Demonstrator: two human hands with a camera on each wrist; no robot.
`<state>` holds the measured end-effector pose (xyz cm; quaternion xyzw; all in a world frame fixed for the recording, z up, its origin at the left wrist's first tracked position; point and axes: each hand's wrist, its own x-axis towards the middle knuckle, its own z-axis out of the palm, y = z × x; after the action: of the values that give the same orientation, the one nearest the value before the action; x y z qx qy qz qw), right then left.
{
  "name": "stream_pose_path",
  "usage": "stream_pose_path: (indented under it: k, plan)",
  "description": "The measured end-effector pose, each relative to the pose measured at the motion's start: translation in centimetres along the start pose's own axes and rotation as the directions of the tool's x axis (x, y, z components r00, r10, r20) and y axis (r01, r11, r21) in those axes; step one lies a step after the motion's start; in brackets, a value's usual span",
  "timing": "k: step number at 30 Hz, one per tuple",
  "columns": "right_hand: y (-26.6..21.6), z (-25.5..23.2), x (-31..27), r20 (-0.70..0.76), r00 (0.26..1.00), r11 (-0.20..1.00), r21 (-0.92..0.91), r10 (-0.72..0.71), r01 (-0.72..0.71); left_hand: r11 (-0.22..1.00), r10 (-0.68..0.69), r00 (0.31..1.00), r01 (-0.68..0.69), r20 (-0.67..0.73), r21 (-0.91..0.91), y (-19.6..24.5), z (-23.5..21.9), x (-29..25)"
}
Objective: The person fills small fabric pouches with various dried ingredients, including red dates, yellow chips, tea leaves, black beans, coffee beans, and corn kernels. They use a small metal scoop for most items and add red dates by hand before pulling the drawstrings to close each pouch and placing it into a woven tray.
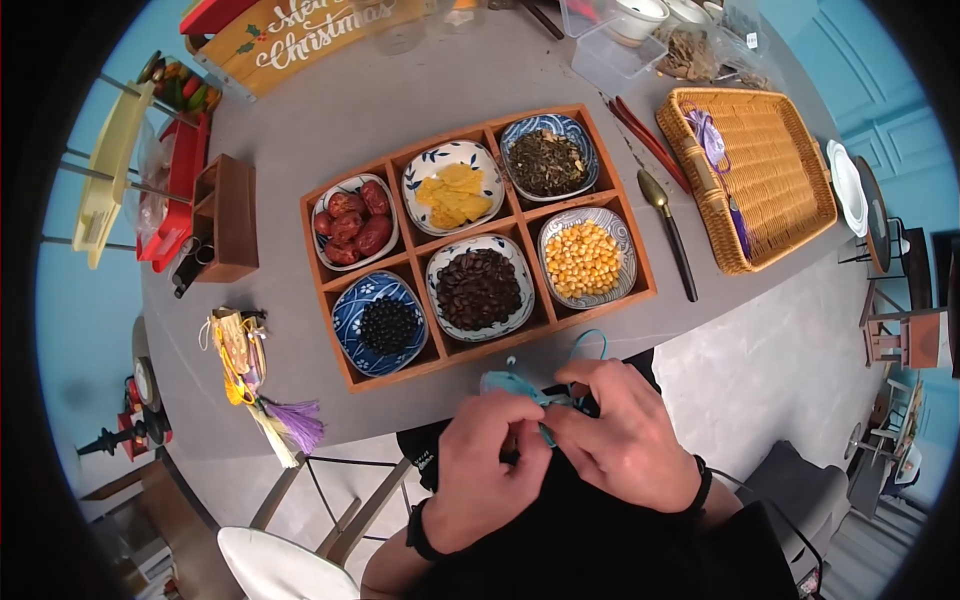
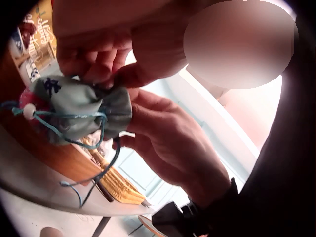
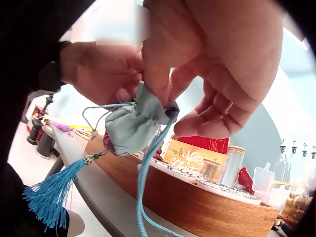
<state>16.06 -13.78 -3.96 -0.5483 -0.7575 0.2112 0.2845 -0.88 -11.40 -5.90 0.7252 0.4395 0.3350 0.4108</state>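
A small pale teal drawstring pouch (image 3: 131, 128) with a blue tassel (image 3: 54, 190) hangs between my two hands, over the table's near edge. My left hand (image 1: 490, 460) pinches the gathered mouth of the pouch. On the other side of that mouth, my right hand (image 1: 630, 435) also pinches the fabric with thumb and finger. Light blue cords (image 2: 74, 116) trail from the neck, one carrying a white bead (image 2: 29, 111). Just beyond the hands stands a divided wooden tray (image 1: 440, 372) with bowls of red dates, yellow slices, dried leaves, black beans, dark brown pieces and corn kernels (image 1: 583, 258).
To the right lie a wicker tray (image 1: 780, 180) with a purple pouch (image 1: 707, 138), a dark-handled small scoop (image 1: 675, 235) and red chopsticks (image 1: 650, 143). On the left are a yellow tasselled pouch (image 1: 238, 355) and a wooden box (image 1: 228, 215). A Christmas sign (image 1: 300, 45) stands behind.
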Motion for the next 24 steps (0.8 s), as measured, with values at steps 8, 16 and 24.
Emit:
stream_pose_path:
  k: [8,16,24]
  plan:
    - [-0.3,0.6,-0.8,0.115,0.990,0.988,-0.137,0.083,-0.067,0.953,0.295,0.955,-0.297,0.039,0.056,-0.1,1.0,0.5]
    - [-0.6,-2.4,0.5,0.210,0.976,0.999,0.012,-0.050,0.048,0.989,-0.114,0.990,0.105,-0.083,-0.102,-0.2,-2.2,0.4]
    - [-0.3,-1.2,-0.1,0.187,0.964,0.981,0.002,-0.189,0.192,0.988,0.105,0.988,-0.090,-0.116,0.127,0.2,-3.8,-0.3]
